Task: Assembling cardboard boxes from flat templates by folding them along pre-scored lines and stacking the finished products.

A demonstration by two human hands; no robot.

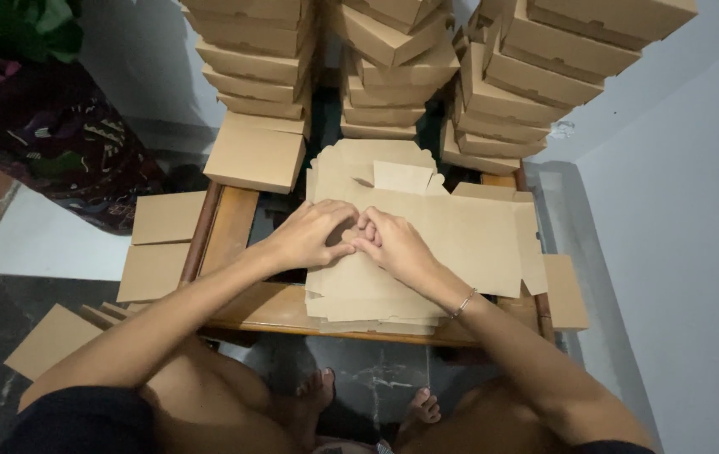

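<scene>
3 stacks of folded brown boxes (393, 63) rise at 12 o'clock. A patterned dark cloth (57, 139) lies at 10 o'clock. Loose cardboard pieces (158, 244) rest at 9 o'clock, another (50, 340) at 8 o'clock.

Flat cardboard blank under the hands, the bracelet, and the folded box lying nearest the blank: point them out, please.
Flat cardboard blank (473, 235): head view, on its bare panel right of the hands.
Bracelet (463, 303): head view, on the band at the right wrist.
Folded box (254, 155): head view, on its lid.
</scene>
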